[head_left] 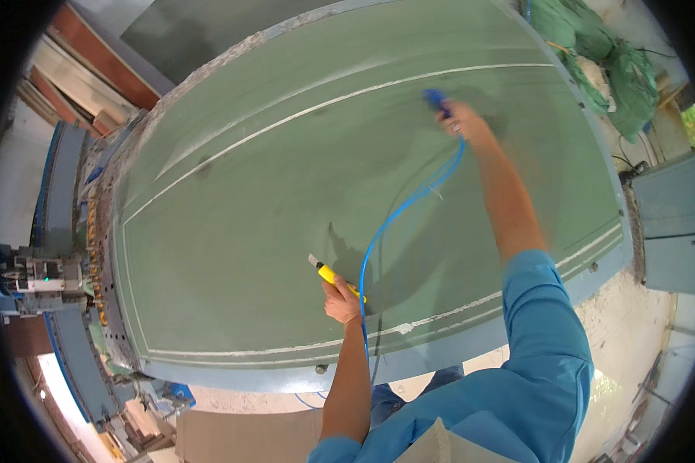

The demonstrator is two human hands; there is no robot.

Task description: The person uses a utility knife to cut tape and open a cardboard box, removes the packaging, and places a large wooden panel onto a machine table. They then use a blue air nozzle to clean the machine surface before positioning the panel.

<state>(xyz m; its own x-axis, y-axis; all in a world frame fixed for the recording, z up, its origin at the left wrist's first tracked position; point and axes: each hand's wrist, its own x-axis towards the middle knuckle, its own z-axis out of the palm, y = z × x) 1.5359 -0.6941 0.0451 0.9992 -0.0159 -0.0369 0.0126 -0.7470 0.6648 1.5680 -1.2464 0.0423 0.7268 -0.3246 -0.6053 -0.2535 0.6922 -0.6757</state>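
Here, closest to me, my blue shirt (517,393) and its rolled sleeve fill the lower edge, with the pale rim of the big green-topped table (232,285) just beyond. My left hand (343,301) is closed around a yellow utility knife (327,274) over the near part of the top, its bare blade pointing up and leftward. A blue hose (386,221) runs up past that hand, curving to the tool in my other one. Farther out, my right hand (463,122) is wrapped round a blue air gun (435,99) over the table's far right part; both blur slightly. A white line (286,118) crosses the top beyond. Off left stands a machine (46,274); past the far right corner, green sacks (633,89) lie heaped.
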